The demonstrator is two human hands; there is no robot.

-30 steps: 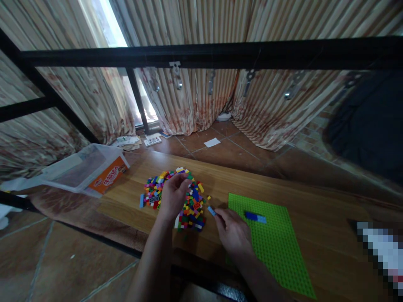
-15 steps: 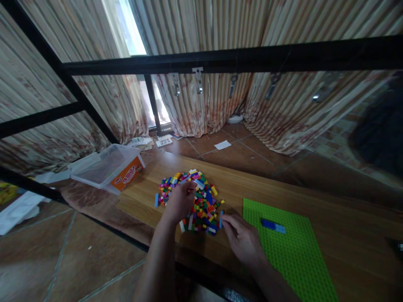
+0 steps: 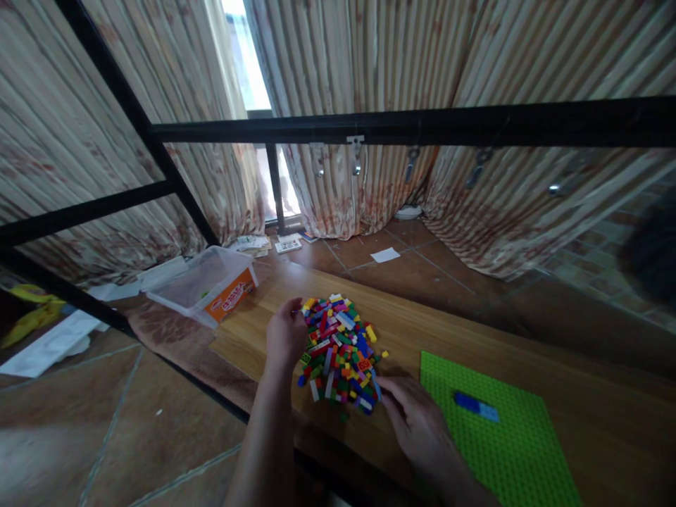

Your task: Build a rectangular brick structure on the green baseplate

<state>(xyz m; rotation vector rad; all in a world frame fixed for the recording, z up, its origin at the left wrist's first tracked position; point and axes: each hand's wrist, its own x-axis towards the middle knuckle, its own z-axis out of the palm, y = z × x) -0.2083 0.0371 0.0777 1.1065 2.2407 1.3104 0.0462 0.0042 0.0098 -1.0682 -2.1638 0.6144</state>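
A heap of mixed toy building bricks (image 3: pixel 341 348) lies on the wooden bench top. At the heap's left edge is my left hand (image 3: pixel 286 336), its fingers curled in; whatever they may grip is hidden behind the hand. My right hand (image 3: pixel 415 415) pinches a narrow light-blue brick (image 3: pixel 377 386) between thumb and fingers, close to the heap's lower right side. Right of that hand lies a green studded baseplate (image 3: pixel 507 436). Joined end to end on it are a dark-blue brick (image 3: pixel 467 402) and a light-blue brick (image 3: pixel 489 412).
A clear plastic box (image 3: pixel 182 299) with an orange label stands at the bench's left end. Black metal bars (image 3: pixel 391 130) with hanging hooks cross in front of striped curtains (image 3: pixel 359 56). A white paper sheet (image 3: pixel 385 255) lies on the tiled floor behind the bench.
My left hand has moved from over the heap to its left edge, where a loose light-blue brick lay and is now out of sight. My right hand still holds its brick. The view has shifted slightly.
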